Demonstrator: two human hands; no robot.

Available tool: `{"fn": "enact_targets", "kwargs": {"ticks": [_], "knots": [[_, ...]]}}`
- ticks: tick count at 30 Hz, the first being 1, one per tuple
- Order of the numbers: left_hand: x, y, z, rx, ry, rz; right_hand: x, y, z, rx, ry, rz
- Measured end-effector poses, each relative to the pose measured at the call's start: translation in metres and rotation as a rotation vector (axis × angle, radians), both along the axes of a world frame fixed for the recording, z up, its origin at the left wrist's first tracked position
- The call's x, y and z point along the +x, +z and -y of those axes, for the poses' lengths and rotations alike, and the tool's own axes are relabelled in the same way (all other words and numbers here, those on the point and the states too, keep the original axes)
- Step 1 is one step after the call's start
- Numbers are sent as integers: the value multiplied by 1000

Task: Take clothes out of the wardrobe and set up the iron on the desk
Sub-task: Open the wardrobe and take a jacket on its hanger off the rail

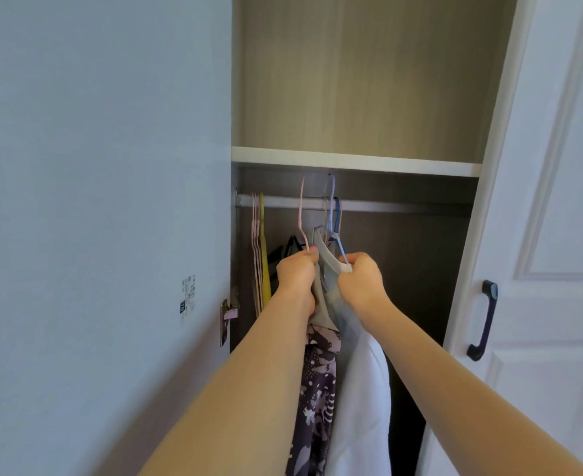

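Both arms reach into the open wardrobe. My left hand (pixel 296 273) grips a pink hanger (pixel 301 214) together with grey cloth (pixel 321 304); its hook rises above the metal rail (pixel 396 205). My right hand (pixel 362 281) is closed on a blue hanger (pixel 334 218) and the pale strap of a white garment (pixel 362 400). A dark patterned garment (pixel 317 396) hangs below my left hand, beside the white one. The iron and the desk are out of sight.
Several empty pink and yellow hangers (pixel 260 255) hang at the rail's left end. A shelf (pixel 355 161) sits just above the rail. The open left door (pixel 101 201) and the right door with a dark handle (pixel 484 321) flank the opening.
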State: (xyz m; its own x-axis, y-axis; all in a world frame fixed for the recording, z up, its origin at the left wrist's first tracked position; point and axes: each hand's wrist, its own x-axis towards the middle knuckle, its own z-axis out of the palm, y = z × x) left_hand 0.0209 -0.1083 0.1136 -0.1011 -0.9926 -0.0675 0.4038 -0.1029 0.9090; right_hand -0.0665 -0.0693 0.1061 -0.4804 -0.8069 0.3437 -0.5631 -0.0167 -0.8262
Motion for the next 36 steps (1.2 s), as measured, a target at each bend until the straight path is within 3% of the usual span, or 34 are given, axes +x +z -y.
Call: {"fn": "enact_targets", "kwargs": {"ticks": [4,11,19,25,32,36], "knots": [[2,-13,-29,20,-70,-75,7,-6,-33,13,50,-31],[14,-32,-93,3,-108,-45,19,-12,-114,45,115,-60],[32,-55,-188,-51,-248,-48,49,-14,-241,-18,198,21],[42,-77,-265,-59,-304,-96,62,-27,-321,36,135,19],[59,-105,-352,-63,-420,-53,77,-54,-411,80,25,200],[71,-112,-397,-72,-444,-15,94,-68,-454,84,-16,136]]}}
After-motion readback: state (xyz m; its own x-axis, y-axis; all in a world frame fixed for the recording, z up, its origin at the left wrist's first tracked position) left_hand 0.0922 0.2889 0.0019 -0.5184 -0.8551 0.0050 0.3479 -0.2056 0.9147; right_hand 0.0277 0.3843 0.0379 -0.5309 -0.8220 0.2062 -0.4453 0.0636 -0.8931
